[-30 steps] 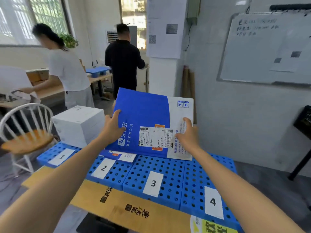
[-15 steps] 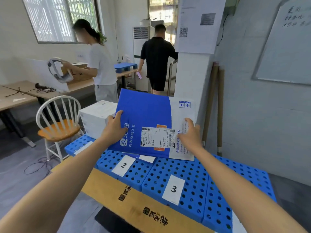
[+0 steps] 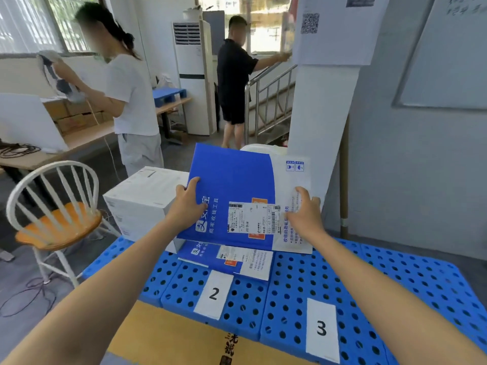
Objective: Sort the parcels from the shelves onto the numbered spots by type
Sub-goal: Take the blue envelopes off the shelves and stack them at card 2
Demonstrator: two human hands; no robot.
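Parcel point(image 3: 233, 180) (blue, tilted) gripped at its sides by left hand point(image 3: 187, 206) and right hand point(image 3: 304, 218).

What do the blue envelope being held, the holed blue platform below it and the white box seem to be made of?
Blue envelope: likely stiff coated card, smooth with a slight sheen; it is flat and unbent while held upright.
Blue platform: moulded plastic, matte, with regular round holes.
White box: probably cardboard, matte, with crisp folded edges.
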